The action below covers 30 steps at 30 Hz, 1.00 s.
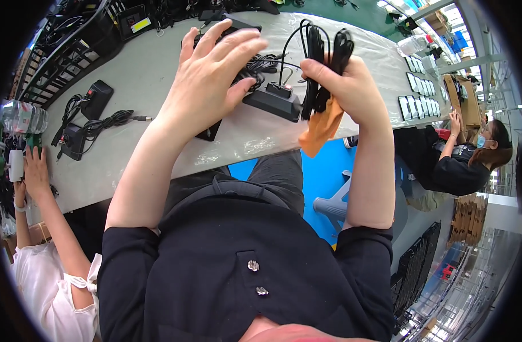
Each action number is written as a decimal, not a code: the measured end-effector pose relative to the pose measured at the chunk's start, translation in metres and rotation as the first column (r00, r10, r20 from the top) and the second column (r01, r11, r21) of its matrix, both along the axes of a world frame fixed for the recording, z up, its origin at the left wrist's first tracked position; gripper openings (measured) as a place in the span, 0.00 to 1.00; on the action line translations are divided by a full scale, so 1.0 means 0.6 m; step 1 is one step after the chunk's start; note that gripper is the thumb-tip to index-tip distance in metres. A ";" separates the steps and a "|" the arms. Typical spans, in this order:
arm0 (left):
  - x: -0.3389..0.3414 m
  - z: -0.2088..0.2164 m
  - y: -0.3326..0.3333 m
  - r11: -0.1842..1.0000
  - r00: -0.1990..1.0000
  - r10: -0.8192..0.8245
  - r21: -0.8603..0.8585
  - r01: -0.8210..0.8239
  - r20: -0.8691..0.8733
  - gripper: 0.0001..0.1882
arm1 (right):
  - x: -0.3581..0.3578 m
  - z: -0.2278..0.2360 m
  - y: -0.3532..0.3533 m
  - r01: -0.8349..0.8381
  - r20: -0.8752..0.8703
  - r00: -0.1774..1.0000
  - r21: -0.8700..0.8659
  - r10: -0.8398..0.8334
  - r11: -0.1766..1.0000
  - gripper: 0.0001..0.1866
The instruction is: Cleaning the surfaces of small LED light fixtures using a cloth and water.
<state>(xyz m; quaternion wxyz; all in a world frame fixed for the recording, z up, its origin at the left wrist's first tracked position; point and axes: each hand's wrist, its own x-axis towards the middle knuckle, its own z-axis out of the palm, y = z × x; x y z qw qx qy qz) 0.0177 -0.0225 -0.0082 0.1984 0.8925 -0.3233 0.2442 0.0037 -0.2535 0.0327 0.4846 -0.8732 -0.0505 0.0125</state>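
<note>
Closest to the lens, black top (pixel 198 273) with two metallic buttons (pixel 253 265); beyond, pale film-covered surface (pixel 215 155). Above its near side, coiled black cable bundle (pixel 311 92) wrapped in the closed grip of the right hand (pixel 353 85), with orange cloth (pixel 321 130) dangling beneath. Left hand (pixel 215 65) splayed wide, apparently holding nothing, near the black power adapter (pixel 272 104). As for the bundle: likely light, springy and tough, with slick insulation; best taken around its middle, all loops gathered together, no single strand tugged.
</note>
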 end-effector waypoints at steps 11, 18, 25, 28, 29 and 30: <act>0.029 -0.029 0.039 0.993 0.959 0.078 -0.059 -0.098 -0.271 0.24 | 0.002 0.024 -0.037 0.241 0.574 0.819 -0.346 0.002 0.907 0.14; 0.075 -0.011 -0.039 0.990 0.972 -0.090 -0.128 0.063 -0.217 0.11 | -0.020 0.009 -0.051 0.160 -0.025 0.971 -0.666 -0.237 0.728 0.15; 0.088 -0.008 -0.059 0.877 0.945 -0.268 -0.453 0.159 -0.186 0.09 | -0.021 -0.040 -0.060 0.148 -0.083 0.969 -0.561 -0.233 0.815 0.16; 0.081 -0.017 -0.047 0.879 0.919 -0.307 -0.444 0.175 -0.245 0.10 | -0.017 -0.054 -0.059 0.092 -0.272 0.944 -0.323 -0.186 0.942 0.13; 0.080 -0.023 -0.041 0.885 0.918 -0.297 -0.436 0.162 -0.262 0.10 | -0.024 -0.045 -0.062 0.085 -0.307 0.945 -0.094 -0.110 0.992 0.13; 0.083 -0.026 -0.033 0.887 0.914 -0.273 -0.445 0.119 -0.299 0.10 | -0.025 -0.051 -0.073 0.084 -0.265 0.961 0.024 -0.075 0.996 0.13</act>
